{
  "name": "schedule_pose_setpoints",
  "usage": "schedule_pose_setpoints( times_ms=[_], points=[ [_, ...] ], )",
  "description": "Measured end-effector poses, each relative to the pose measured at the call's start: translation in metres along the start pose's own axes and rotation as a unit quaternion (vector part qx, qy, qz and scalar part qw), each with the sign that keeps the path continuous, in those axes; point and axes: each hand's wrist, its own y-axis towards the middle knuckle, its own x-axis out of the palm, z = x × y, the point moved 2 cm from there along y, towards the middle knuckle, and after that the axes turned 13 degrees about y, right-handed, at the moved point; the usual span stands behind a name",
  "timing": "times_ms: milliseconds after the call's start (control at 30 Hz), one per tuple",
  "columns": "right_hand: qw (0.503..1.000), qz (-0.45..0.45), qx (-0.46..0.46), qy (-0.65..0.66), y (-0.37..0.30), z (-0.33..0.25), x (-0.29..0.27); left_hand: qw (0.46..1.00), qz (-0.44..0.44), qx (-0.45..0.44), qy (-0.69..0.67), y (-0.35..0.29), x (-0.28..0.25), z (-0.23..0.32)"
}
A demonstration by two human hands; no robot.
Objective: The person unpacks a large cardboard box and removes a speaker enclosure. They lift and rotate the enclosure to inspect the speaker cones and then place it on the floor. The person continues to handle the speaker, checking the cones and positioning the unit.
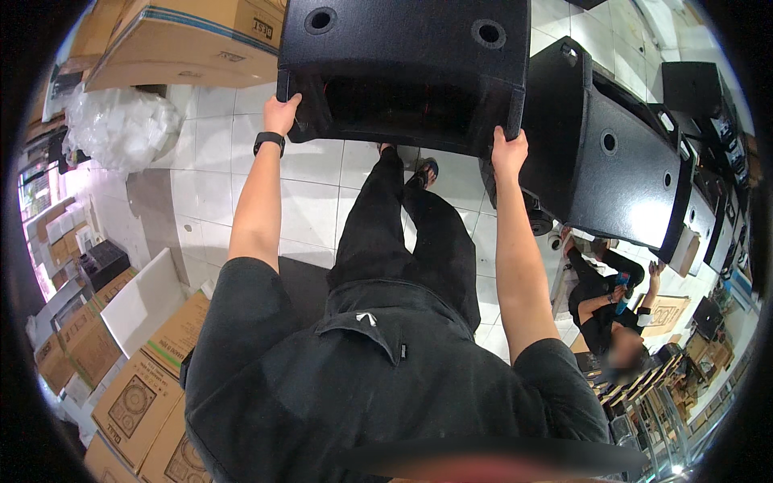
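A large black speaker cabinet [403, 60] fills the top middle of the view, its two round fittings on the upper face and a dark open recess toward me. My left hand [280, 115], with a black band on the wrist, is closed round the cabinet's near left edge. Opposite it, my right hand [509, 154] grips the near right edge, thumb on top. Both arms are stretched out over my legs. The undersides of my fingers are partly hidden by the cabinet.
More black cabinets [624, 157] stand close on the right, with a person [608, 294] holding a blue tool [621, 291] behind them. Cardboard boxes lie at upper left [193, 40] and lower left [137, 402]. Clear plastic wrapping [121, 125] sits on the tiled floor [310, 201].
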Motion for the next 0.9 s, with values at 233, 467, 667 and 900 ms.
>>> schedule_pose_setpoints(
  times_ms=[233,467,667,900],
  points=[
    [1.000,-0.007,0.017,-0.010,0.022,-0.003,0.009,1.000,0.008,-0.007,-0.014,0.023,0.005,0.003],
    [1.000,-0.012,0.002,0.013,0.029,-0.021,0.014,0.999,-0.022,-0.018,-0.019,0.041,0.005,0.006],
    [1.000,-0.008,-0.008,-0.005,0.033,-0.035,0.016,1.000,-0.019,-0.011,-0.012,0.046,0.003,0.012],
    [0.999,-0.022,0.023,0.026,0.040,-0.035,0.019,1.000,-0.014,-0.022,-0.006,0.063,0.013,0.003]
  ],
)
